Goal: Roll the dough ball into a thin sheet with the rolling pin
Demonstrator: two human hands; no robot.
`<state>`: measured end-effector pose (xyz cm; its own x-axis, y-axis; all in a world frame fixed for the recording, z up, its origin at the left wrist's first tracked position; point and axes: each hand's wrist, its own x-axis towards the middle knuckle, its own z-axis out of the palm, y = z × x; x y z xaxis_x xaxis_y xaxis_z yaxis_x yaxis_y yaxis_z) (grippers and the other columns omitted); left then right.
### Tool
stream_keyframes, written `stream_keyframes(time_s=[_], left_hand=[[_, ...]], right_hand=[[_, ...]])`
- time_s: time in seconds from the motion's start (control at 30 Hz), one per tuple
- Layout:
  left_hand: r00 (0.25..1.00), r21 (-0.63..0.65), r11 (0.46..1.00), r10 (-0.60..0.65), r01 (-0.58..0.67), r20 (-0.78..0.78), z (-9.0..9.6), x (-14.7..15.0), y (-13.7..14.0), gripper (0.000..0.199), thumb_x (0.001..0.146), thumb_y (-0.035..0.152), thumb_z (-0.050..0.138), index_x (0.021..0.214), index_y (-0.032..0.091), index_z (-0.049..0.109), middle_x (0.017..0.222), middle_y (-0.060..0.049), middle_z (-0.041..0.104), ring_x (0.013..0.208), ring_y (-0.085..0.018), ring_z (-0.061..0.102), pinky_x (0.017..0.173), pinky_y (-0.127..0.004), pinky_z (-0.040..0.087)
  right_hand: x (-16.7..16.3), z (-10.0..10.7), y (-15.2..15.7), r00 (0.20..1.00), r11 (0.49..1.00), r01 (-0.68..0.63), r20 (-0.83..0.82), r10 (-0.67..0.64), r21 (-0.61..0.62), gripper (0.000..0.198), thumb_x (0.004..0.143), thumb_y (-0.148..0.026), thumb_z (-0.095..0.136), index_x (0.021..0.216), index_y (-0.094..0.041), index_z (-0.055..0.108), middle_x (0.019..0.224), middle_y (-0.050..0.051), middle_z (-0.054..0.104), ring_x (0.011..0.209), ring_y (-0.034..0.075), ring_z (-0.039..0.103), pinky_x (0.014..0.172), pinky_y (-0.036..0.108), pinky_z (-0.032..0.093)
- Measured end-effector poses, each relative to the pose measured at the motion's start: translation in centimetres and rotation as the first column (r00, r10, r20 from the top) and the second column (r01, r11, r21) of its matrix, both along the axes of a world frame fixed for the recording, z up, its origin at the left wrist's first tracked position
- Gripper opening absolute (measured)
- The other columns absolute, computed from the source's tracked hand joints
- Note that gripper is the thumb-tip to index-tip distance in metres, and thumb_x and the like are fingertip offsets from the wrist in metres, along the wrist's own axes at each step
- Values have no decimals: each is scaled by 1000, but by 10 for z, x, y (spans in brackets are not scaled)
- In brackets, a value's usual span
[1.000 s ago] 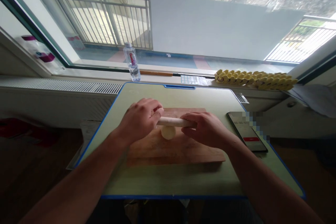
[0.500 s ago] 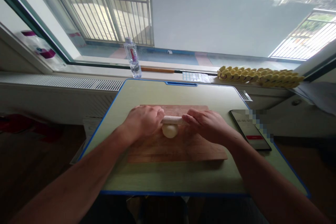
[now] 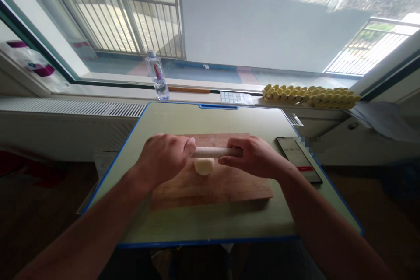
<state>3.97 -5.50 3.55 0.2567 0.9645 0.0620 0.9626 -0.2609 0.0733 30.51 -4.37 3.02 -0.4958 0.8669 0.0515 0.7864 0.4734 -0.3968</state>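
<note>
A pale rolling pin (image 3: 207,152) lies crosswise over the far part of a round piece of dough (image 3: 204,167). My left hand (image 3: 169,155) is closed around the pin's left end. At the other end, my right hand (image 3: 250,156) grips the pin, its thumb and fingers parted a little so that more of the rod shows. Under the dough is a wooden cutting board (image 3: 213,190). The pin hides the dough's far edge.
The board rests on a pale green table (image 3: 170,227) with a blue rim. A phone (image 3: 298,159) lies at the right. On the sill behind stand a water bottle (image 3: 157,75) and yellow egg trays (image 3: 310,96).
The whole view has shifted, so things sit further left. My right hand's grip has loosened, with thumb and fingers further apart on the rolling pin. The pin still lies over the dough.
</note>
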Motion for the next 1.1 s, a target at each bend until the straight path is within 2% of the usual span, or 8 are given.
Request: stream_keyframes(time_s=[0.17, 0.3, 0.43, 0.57, 0.63, 0.83, 1.0, 1.1], left_hand=[[999, -90, 996, -21, 19, -25, -1, -2, -3, 60, 108, 47, 23, 89, 25, 75, 87, -9, 81, 84, -31, 75, 78, -40, 49], [999, -65, 997, -37, 37, -8, -2, 4, -3, 47, 106, 40, 29, 92, 24, 70, 97, -10, 80, 92, -31, 74, 83, -42, 49], [999, -11, 1000, -10, 10, 40, -6, 12, -3, 38, 103, 35, 35, 99, 25, 71, 109, -11, 78, 104, -31, 70, 88, -43, 50], [997, 58, 998, -16, 12, 69, -12, 15, -1, 40, 103, 37, 38, 113, 24, 74, 125, -12, 75, 119, -32, 65, 99, -45, 50], [995, 56, 998, -29, 24, 93, -15, 15, 2, 43, 103, 38, 38, 124, 24, 74, 135, -11, 72, 125, -30, 62, 106, -44, 48], [995, -40, 999, 5, -1, 96, -22, 12, 18, 51, 105, 40, 37, 143, 26, 67, 160, -8, 59, 147, -27, 52, 124, -45, 36], [994, -198, 980, -16, 37, 105, -23, 11, 32, 50, 105, 40, 35, 140, 25, 68, 156, -11, 63, 142, -27, 59, 120, -45, 41], [992, -210, 976, -38, 63, 123, -23, 11, 28, 48, 104, 37, 36, 138, 27, 68, 153, -9, 65, 138, -26, 62, 117, -45, 44]], right_hand=[[-1, 2, -1, 1000, 1000, -11, 26, 11, -21, 40, 92, -62, 77, 81, -25, 66, 71, -3, 65, 63, 13, 50, 61, 28, 24], [-6, 0, -7, 994, 997, 68, 79, -71, 32, 49, 105, -68, 55, 87, -25, 69, 81, 1, 72, 71, 16, 59, 62, 29, 28], [-14, -9, -26, 965, 971, 187, 157, -210, 147, 58, 115, -58, 32, 94, -22, 73, 97, 8, 76, 91, 21, 67, 75, 31, 38], [-20, -20, -42, 933, 931, 276, 167, -320, 240, 58, 115, -57, 31, 107, -24, 78, 113, 11, 76, 111, 28, 63, 87, 36, 42], [-21, -24, -44, 934, 922, 292, 130, -332, 254, 55, 115, -56, 32, 116, -25, 78, 123, 10, 75, 119, 29, 60, 93, 38, 43], [-18, -34, -26, 957, 934, 227, 112, -266, 277, 46, 115, -50, 36, 127, -29, 75, 136, 6, 73, 132, 27, 57, 109, 39, 41], [-15, -34, -18, 949, 955, 116, 254, -188, 273, 40, 115, -40, 39, 136, -27, 70, 144, 10, 70, 134, 28, 59, 108, 40, 43], [-14, -29, -28, 922, 964, -7, 374, -96, 265, 37, 113, -31, 43, 140, -25, 67, 143, 12, 69, 135, 29, 57, 107, 40, 44]])
